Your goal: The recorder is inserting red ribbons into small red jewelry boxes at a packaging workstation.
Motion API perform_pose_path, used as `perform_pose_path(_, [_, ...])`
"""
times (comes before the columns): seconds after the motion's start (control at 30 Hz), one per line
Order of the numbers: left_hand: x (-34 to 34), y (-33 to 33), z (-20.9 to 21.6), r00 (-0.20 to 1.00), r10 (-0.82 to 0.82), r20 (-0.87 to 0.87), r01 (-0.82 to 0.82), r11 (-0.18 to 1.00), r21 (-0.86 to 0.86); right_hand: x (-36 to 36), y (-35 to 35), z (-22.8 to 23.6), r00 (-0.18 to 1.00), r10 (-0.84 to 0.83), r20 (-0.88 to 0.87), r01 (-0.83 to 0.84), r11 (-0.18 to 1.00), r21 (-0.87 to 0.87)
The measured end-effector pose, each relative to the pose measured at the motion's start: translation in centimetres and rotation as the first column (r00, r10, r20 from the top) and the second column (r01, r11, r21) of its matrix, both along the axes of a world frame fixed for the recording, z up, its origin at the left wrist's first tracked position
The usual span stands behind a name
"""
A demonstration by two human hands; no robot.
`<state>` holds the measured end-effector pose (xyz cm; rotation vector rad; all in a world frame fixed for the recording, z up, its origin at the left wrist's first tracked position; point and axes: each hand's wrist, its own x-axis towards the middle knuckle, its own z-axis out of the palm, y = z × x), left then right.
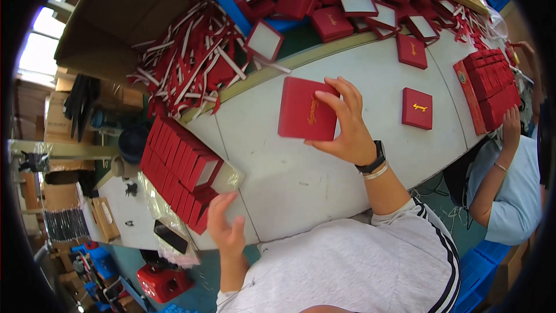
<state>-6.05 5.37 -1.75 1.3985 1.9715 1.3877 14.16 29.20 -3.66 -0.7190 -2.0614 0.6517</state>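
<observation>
My right hand (pixel 346 120) grips a flat red gift box (pixel 296 109) by its right side, thumb at the lower edge and fingers at the top right. Gold lettering on its lid faces up, partly covered by my fingers. Beside the rows of red boxes (pixel 176 171) on the left, my left hand (pixel 227 224) is held with thumb and fingers apart and nothing in it. Those boxes stand on edge, packed close together, one showing a white inside. A second red box with gold lettering (pixel 417 108) lies on the table to the right of my right hand.
Red and white ribbon strips (pixel 191 58) are heaped at the back left. Beyond the table (pixel 289 179) lies a large pile of red boxes and lids (pixel 359 3). At right, a co-worker's hand (pixel 511 124) touches a carton of red boxes (pixel 472 95). A phone (pixel 171 236) lies near the left edge.
</observation>
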Motion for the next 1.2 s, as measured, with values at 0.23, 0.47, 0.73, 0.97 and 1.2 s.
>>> perform_pose_path(0.23, [5.1,5.4,-0.6,0.186,-0.192,0.964,0.040,0.981,0.187,-0.5,-3.1,1.0,0.728,0.671,-0.139,-0.685,0.709,-0.164])
perform_pose_path(0.47, [6.2,3.3,-2.8,0.356,-0.169,0.919,0.010,0.984,0.177,0.9,-0.8,0.4,0.793,0.583,-0.179,-0.609,0.739,-0.289])
perform_pose_path(0.73, [4.8,1.8,-4.3,0.828,0.085,0.554,-0.006,0.990,-0.143,-13.0,6.6,-5.5,0.986,0.167,-0.028,-0.161,0.879,-0.448])
perform_pose_path(0.97, [3.2,0.4,-3.7,0.882,0.057,0.468,-0.046,0.998,-0.035,-25.2,11.1,-10.6,0.901,-0.118,0.418,0.213,0.958,-0.190])
perform_pose_path(1.2, [2.7,0.6,-3.8,0.848,-0.064,0.527,0.041,0.998,0.055,-20.5,8.5,-9.0,0.987,0.157,0.042,-0.097,0.779,-0.620])
